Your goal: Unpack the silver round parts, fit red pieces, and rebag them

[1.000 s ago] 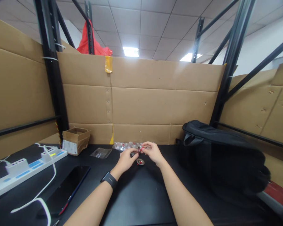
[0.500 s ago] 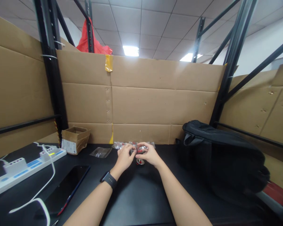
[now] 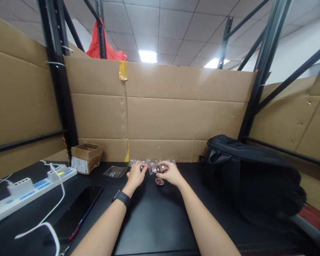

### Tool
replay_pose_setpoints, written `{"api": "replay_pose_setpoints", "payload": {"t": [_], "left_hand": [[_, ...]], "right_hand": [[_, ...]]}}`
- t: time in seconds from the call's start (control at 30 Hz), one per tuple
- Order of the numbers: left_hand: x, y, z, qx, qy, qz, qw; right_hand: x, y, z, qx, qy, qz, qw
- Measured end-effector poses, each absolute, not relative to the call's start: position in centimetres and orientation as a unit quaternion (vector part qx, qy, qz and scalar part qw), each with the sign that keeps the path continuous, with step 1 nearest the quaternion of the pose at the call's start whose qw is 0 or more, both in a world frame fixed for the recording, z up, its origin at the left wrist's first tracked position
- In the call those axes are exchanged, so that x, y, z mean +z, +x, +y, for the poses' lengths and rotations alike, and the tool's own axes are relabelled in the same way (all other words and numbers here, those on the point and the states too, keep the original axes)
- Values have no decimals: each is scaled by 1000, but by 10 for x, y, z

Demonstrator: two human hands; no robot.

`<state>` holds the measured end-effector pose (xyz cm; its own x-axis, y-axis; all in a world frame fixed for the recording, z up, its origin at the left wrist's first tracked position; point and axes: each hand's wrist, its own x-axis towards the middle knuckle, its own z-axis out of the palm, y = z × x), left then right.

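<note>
My right hand (image 3: 172, 174) is closed around a small round, shiny metal piece (image 3: 162, 168), thumb below and fingers above. My left hand (image 3: 136, 175) is pinched, with a thin red piece (image 3: 149, 168) sticking out by its fingertips; its exact kind is too small to make out. On the black table just below my right hand lies a metal disc with red parts (image 3: 159, 181). Clear plastic bags (image 3: 153, 163) with small shiny contents lie behind both hands, partly hidden by them.
Left of my hands are a flat clear bag (image 3: 115, 171), an open cardboard box (image 3: 86, 158), a dark phone (image 3: 76, 213) and a white power strip (image 3: 34, 190) with cables. A black bag (image 3: 250, 181) stands on the right. Cardboard walls (image 3: 162, 117) enclose the table.
My hands were close together at the metal piece and have moved apart. The left hand has drawn left with the red piece; the right hand still holds the round metal piece.
</note>
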<state>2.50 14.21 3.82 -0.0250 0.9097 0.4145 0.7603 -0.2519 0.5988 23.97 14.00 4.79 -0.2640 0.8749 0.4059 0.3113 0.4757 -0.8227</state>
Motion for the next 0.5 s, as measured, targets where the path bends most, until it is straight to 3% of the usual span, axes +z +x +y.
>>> {"api": "replay_pose_setpoints", "payload": {"t": [0.1, 0.23, 0.4, 0.5], "left_hand": [[36, 3, 146, 286, 682, 669, 67], [34, -16, 144, 189, 679, 709, 32], [37, -10, 139, 189, 687, 701, 0], [41, 5, 132, 234, 765, 599, 18]], "right_hand": [[48, 267, 145, 182, -513, -746, 383], [40, 304, 153, 110, -637, -694, 317], [38, 308, 151, 41, -695, -669, 260], [46, 292, 146, 59, -620, -738, 258]]}}
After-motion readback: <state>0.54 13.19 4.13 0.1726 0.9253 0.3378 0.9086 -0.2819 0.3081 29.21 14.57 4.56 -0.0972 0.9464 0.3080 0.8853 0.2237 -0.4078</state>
